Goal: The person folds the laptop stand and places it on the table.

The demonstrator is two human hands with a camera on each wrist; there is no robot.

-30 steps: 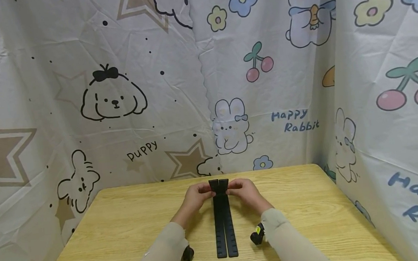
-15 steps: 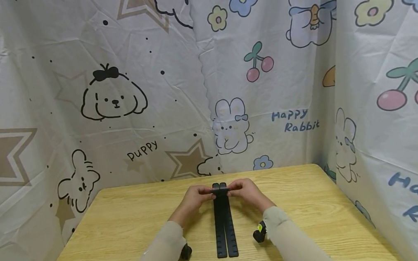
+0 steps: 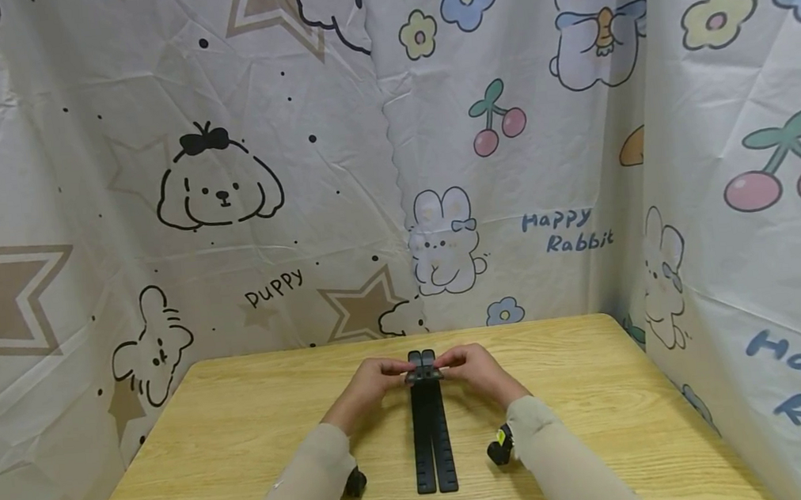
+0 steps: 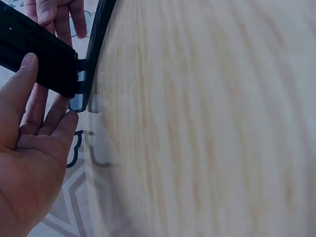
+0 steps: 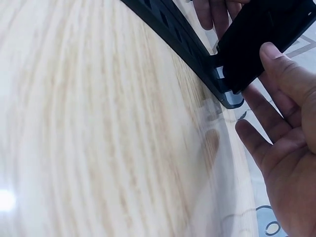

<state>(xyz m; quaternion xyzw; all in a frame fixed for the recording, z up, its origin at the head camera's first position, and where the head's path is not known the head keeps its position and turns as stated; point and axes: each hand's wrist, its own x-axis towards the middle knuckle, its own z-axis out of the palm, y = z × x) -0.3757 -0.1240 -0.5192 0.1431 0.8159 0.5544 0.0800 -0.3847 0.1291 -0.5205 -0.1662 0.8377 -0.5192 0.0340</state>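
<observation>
Around the desk hang cartoon-printed curtains (image 3: pixel 223 178) showing puppies, rabbits, cherries and stars, closing off the back and both sides. Below them sits the pale wooden table (image 3: pixel 247 454), its grain running side to side, and along its middle lies a pair of long black strips (image 3: pixel 432 438), side by side and touching, reaching from near the front edge toward the far side. They look like rigid plastic bars with a row of small slots along their length, and at the far end a short hinged flap (image 3: pixel 423 373) stands up from them. The left hand (image 3: pixel 372 381) and the right hand (image 3: pixel 475 370) meet at that far end, each pinching the flap between thumb and fingertips; in the wrist views the thumbs press on the flap's upper face while the other fingers curl beneath it. Judging from this grip, the main risk is that the flap snaps down or slips sideways, since both hands hold only one small end and the rest of the strips lie free on smooth wood. Uneven pull could split the two strips apart or skew them. A small black clip-like piece (image 3: pixel 498 448) sits by the right sleeve and another dark piece (image 3: pixel 355 483) by the left sleeve.
</observation>
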